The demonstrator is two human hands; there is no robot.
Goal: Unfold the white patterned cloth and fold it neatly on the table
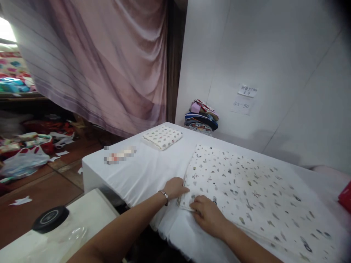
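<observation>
A white cloth (241, 182) printed with small grey and olive shapes lies spread flat in layers on the white-covered table (131, 175). At its left edge, my left hand (174, 188) is closed on the layered border, the thumb on top and the other fingers partly hidden. My right hand (207, 213) grips the near left corner, its fingers curled over the edge. Farther back on the table rests a smaller folded cloth (163, 137) with a mushroom-like print, apart from both hands.
A blurred-out item (120, 155) lies on the table's left part. Folded textiles (201, 117) are stacked against the wall. A pink curtain (123, 65) hangs behind. At lower left, a pale surface (90, 208) carries a black round object (51, 219). A plastic bag (26, 160) sits on the floor.
</observation>
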